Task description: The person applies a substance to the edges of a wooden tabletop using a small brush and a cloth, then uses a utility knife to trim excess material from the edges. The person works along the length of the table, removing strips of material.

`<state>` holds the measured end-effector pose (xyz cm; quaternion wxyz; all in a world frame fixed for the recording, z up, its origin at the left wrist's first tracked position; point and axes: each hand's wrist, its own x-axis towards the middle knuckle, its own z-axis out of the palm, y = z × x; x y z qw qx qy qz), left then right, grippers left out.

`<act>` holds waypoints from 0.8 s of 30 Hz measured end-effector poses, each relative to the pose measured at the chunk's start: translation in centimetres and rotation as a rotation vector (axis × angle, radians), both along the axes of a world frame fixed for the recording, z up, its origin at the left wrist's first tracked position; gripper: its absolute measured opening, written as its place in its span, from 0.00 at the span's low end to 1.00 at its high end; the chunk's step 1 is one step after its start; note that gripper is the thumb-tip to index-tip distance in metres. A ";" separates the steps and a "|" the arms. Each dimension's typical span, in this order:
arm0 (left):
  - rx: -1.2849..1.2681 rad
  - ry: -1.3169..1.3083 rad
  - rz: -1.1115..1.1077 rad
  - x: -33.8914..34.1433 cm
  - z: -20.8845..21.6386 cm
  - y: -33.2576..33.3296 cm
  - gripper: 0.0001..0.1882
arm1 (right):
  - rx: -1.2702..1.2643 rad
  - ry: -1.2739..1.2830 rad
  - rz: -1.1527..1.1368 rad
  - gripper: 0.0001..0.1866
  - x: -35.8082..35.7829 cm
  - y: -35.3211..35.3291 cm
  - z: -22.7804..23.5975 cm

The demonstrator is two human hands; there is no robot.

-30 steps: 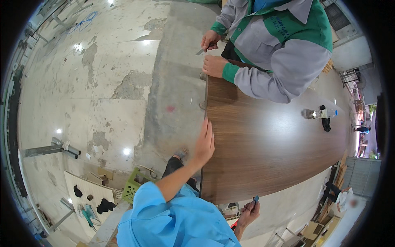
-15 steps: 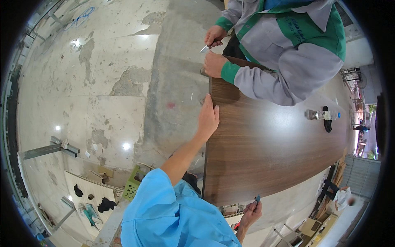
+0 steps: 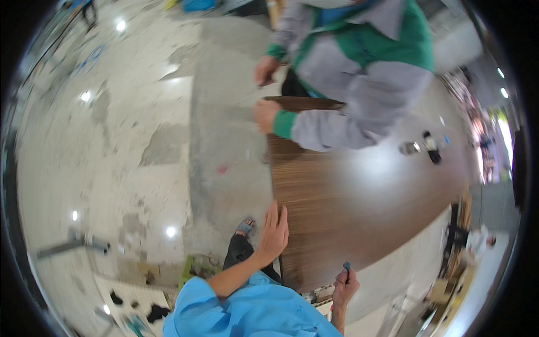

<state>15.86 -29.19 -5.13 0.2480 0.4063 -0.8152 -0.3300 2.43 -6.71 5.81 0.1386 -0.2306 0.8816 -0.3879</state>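
A large brown wood-grain board point(image 3: 348, 213) lies flat in front of me. My left hand point(image 3: 273, 235) rests on its left edge, fingers stretched out and holding nothing. Beyond the board's near right corner, my right hand point(image 3: 343, 289) is closed around a small dark blue-grey object point(image 3: 346, 265). Only its end sticks up past the fingers, so I cannot make out its kind.
Across the board stands a co-worker in a grey and green jacket point(image 3: 359, 84), one hand point(image 3: 266, 115) at the far left corner. A clear bottle point(image 3: 412, 147) lies by a black item point(image 3: 432, 148). Metal bars point(image 3: 73, 244) stand on the left floor.
My left hand has slid toward me along the board's left edge. My right hand has come up slightly, still holding the small object. The whole view has shifted, and the co-worker's hands are blurred.
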 end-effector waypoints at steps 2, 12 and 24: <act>-0.200 -0.159 -0.386 2.2 1.4 3.8 0.26 | 0.108 0.224 0.027 0.11 0.2 0.4 0.3; -0.563 -0.219 -1.452 -0.7 0.2 10.8 0.35 | 0.124 0.176 -0.353 0.08 -0.6 8.4 1.7; -0.675 -0.328 -0.947 -16.7 -1.0 20.7 0.37 | 0.025 0.254 -0.735 0.10 -5.5 32.4 -6.5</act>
